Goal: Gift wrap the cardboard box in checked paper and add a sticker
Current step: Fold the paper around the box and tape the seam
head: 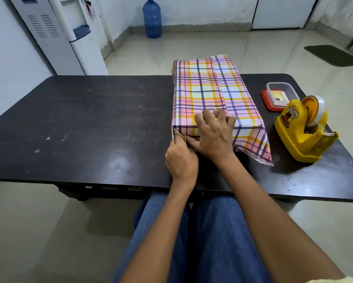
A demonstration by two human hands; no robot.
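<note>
The box [208, 88], covered in pink, yellow and purple checked paper, lies on the dark table [85, 123] right of centre, with a paper seam running along its top. My right hand [214, 135] presses on the box's near end, fingers bent over the top edge and thumb against the folded-down paper. My left hand [181, 160] pinches the paper flap at the near left corner. A loose triangular flap [255, 146] sticks out at the near right corner. The cardboard itself is hidden under the paper.
A yellow tape dispenser [304, 131] stands to the right of the box. Behind it sits a small clear container [281, 94] on a red lid, with cards inside. A water dispenser [69, 33] and a blue bottle [152, 19] stand on the floor beyond.
</note>
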